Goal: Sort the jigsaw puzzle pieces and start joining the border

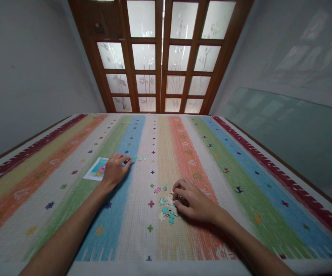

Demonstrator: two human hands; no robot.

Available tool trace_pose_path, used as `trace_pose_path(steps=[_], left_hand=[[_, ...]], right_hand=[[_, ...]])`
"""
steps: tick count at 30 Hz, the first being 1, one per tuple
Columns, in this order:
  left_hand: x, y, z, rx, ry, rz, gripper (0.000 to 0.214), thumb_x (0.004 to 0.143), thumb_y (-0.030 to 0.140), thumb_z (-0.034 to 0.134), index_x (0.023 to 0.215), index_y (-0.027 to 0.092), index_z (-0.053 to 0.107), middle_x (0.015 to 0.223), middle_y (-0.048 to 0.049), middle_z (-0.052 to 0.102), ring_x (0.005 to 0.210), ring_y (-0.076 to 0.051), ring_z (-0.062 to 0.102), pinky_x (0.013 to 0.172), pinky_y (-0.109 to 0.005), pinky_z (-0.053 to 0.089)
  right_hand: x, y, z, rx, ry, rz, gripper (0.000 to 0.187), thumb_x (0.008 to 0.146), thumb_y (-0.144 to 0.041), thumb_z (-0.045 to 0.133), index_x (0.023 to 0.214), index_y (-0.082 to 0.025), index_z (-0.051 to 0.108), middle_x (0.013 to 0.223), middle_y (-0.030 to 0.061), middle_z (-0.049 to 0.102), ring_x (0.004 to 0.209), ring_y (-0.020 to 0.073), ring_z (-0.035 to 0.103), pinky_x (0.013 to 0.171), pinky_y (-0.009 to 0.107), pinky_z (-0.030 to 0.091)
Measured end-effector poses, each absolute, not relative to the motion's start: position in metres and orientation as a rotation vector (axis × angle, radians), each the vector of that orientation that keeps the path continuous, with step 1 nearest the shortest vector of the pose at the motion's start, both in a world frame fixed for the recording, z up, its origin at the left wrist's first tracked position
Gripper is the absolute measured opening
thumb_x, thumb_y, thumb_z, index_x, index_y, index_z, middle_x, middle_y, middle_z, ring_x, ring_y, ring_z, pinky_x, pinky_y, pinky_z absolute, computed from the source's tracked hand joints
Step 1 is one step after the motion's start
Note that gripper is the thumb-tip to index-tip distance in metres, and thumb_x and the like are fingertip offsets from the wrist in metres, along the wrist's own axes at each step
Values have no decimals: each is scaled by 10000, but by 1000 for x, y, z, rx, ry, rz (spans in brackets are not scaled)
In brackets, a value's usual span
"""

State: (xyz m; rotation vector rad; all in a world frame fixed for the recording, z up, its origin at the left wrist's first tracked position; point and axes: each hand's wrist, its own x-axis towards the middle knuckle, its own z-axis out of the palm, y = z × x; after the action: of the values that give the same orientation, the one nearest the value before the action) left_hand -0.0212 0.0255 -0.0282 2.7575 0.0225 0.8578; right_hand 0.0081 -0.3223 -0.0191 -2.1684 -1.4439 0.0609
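My left hand (114, 169) rests on the striped cloth with its fingers pinched on a small teal puzzle piece (127, 160), beside a short row of joined pieces (140, 158). A picture card (96, 169) lies just left of that hand, partly under it. My right hand (193, 202) lies curled over a heap of loose puzzle pieces (166, 207), fingertips pressed into the heap; what they hold, if anything, is hidden.
A striped, multicoloured cloth (142, 230) covers the whole surface. A wooden door with frosted glass panes (161, 57) stands beyond the far edge. Grey walls rise on both sides, and a glass sheet (292, 130) leans at the right.
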Motion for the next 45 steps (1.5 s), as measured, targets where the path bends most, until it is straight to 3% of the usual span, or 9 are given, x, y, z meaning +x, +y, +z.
trace_pose_path(steps=[13,28,45], left_hand=[[-13,33,-36,2787,89,803,187,981,285,503,913,219,665,989,-103,681,1005,-293,628,923,-445,518],[-9,47,-51,2778,77,690,139,982,278,460,901,216,554,928,-106,651,917,-291,628,881,-440,522],[-14,41,-57,2879,244,694,243,932,223,473,973,178,708,992,-132,665,999,-323,621,932,-466,498]], right_hand=[[7,-323,-18,-2185,-1443,73,95,882,-136,564,877,-221,607,1030,86,632,973,260,587,868,420,500],[8,-323,-21,-2140,-1426,105,92,867,-116,562,865,-203,589,1031,92,614,968,256,559,861,424,470],[9,-323,-21,-2152,-1454,116,93,882,-118,563,885,-204,598,1041,92,614,975,257,560,871,435,478]])
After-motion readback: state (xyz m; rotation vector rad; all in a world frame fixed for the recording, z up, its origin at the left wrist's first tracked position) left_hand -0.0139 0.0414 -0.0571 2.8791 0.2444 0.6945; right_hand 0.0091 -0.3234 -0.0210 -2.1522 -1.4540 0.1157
